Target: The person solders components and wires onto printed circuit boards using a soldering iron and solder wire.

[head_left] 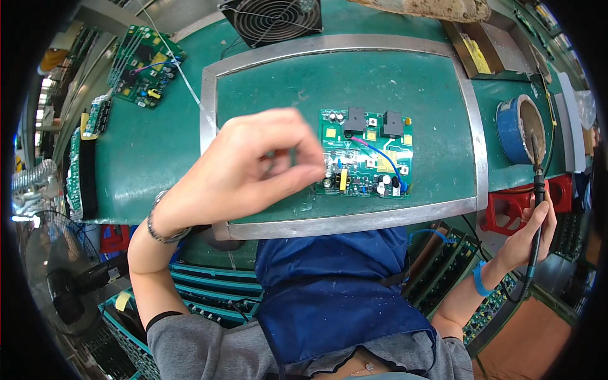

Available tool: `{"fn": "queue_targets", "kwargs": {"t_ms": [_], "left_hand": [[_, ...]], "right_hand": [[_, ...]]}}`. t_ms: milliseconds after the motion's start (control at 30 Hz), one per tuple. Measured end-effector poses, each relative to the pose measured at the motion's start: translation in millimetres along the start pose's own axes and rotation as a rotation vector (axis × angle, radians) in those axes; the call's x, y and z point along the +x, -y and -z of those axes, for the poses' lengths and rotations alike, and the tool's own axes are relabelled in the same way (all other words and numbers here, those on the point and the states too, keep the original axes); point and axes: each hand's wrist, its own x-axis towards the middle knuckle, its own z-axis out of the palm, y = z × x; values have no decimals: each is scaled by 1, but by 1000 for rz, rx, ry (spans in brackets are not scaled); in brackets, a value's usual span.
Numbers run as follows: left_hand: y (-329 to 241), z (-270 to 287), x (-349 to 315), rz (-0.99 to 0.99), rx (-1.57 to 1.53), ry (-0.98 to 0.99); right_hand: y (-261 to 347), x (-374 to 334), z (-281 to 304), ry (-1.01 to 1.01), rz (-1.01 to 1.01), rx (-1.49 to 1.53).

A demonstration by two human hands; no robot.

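Note:
A green circuit board [364,155] with two black relays, a blue wire and a yellow-wrapped part lies on the green mat inside a metal frame. My left hand [266,164] is over the board's left edge, slightly blurred. Its thumb and index finger come together in a pinch; what is between them, if anything, is hidden. At the far right, my right hand [531,234] is closed round the handle of a soldering iron [538,190], held upright. The iron's tip is at the mouth of a blue round tub [516,130] with a brownish inside.
The metal frame [478,145] borders the work area. A black fan [272,22] stands at the back, and a metal tray [500,50] at the back right. More circuit boards [145,69] lie at the far left. Red holders [506,212] sit below the tub; board racks [215,282] flank my lap.

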Motion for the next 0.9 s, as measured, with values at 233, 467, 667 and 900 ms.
{"fn": "queue_targets", "kwargs": {"t_ms": [233,467,667,900], "left_hand": [[-1,-62,46,-413,311,-60],[-2,-97,17,-440,353,81],[-5,-76,31,-361,312,-211],[17,-83,51,-178,152,-407]], "right_hand": [[6,-12,1,86,93,104],[21,-25,-5,345,174,260],[34,-16,-13,598,203,405],[39,-12,-39,836,245,441]]}}
